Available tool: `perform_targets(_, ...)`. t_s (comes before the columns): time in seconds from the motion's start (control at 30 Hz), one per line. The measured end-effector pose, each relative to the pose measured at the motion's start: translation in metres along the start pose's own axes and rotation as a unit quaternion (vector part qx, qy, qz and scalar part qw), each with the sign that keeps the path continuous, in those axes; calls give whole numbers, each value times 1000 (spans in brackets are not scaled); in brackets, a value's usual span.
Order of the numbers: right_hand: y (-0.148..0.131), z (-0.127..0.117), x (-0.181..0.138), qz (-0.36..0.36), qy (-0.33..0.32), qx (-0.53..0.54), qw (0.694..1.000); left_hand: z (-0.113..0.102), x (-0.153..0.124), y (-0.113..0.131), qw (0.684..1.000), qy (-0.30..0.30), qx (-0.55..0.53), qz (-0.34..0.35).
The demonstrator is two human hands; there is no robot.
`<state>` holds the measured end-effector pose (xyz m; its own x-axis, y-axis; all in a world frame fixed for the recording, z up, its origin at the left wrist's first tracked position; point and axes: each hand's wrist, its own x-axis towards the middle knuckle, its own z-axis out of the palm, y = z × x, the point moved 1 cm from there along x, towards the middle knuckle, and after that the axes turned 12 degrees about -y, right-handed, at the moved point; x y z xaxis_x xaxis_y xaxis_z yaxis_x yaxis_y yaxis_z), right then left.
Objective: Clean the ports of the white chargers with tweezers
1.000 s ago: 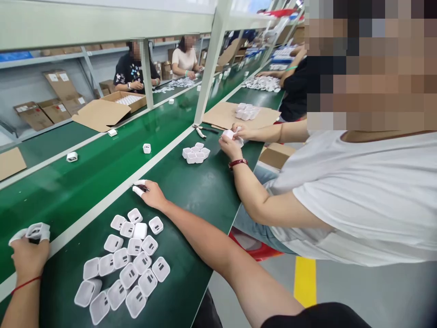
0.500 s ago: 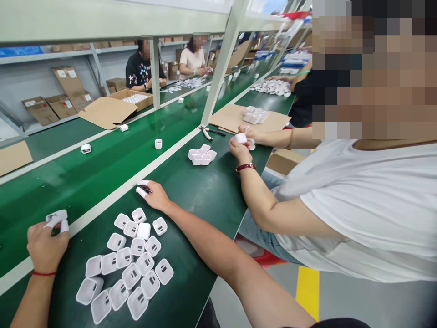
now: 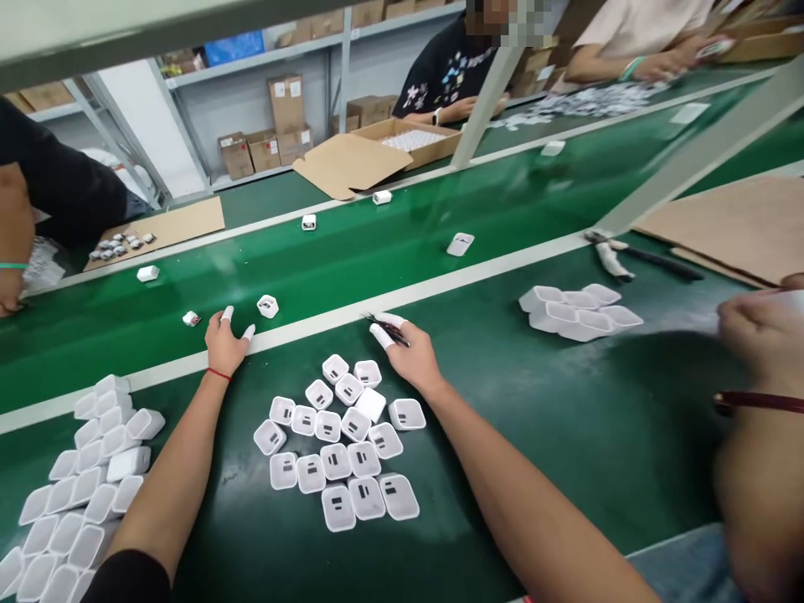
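Note:
My left hand (image 3: 226, 345) reaches over the edge of the green belt, white finger cots on two fingertips, fingers apart and nothing in them. Just beyond its fingertips, a white square plastic housing (image 3: 267, 306) rests on the belt with small parts inside. My right hand (image 3: 411, 352), also in white finger cots, grips black tweezers (image 3: 394, 333) near the pale rail. Between my forearms stands a group of white open housings (image 3: 335, 461), most with dark slots in the base. One housing (image 3: 371, 404) among them shows a plain closed face.
More white housings (image 3: 88, 486) stand in rows at left. Several pieces, one a white housing (image 3: 461, 244), lie along the belt (image 3: 352, 268). At right are clustered housings (image 3: 578, 314), pliers (image 3: 612, 258), cardboard (image 3: 734, 222) and a co-worker's blurred hand (image 3: 763, 331). Other people sit across the belt.
My left hand has let go of a white housing, which now lies on the belt. The view has swung left, bringing the left-hand rows into sight. My right hand still holds the tweezers.

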<state>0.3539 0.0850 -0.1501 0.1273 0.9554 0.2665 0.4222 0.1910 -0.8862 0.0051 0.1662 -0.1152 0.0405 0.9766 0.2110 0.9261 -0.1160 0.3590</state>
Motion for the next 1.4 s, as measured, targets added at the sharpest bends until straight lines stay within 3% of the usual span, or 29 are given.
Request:
perform_targets(0.23, -3, 0, -2, 21, -2, 6, 1000, 0, -1, 7, 999, -43, 23, 7)
perform_targets(0.47, -6, 0, -1, 24, 2, 54, 998, -11, 0, 10, 990, 26, 57, -123)
perform_targets(0.6, -7, 0, 1, 8, 20, 55, 998, -18, 21, 3, 987, 10, 43, -154)
perform_targets(0.73, -10, -5, 4, -10, 49, 47, 998, -26, 40, -2, 989, -13, 21, -145)
perform_targets(0.87, -22, -14, 3, -59, 63, 23, 996, -36, 47, 8, 995, 1, 1, -97)
perform_targets(0.97, -35, -17, -1, -119, 34, -4, 992, -41, 45, 33, 999, 18, -18, -39)
perform_targets(1.1, -51, -16, -7, -188, -39, -60, 980, -41, 20, 92, 995, -1, -37, 90)
perform_targets(1.27, -63, -12, -12, -175, -67, -43, 981, -29, -37, 171, 958, -88, -38, 272)
perform_targets(1.4, -70, -12, -14, -183, -74, -12, 980, -22, -60, 203, 934, -126, 23, 334)
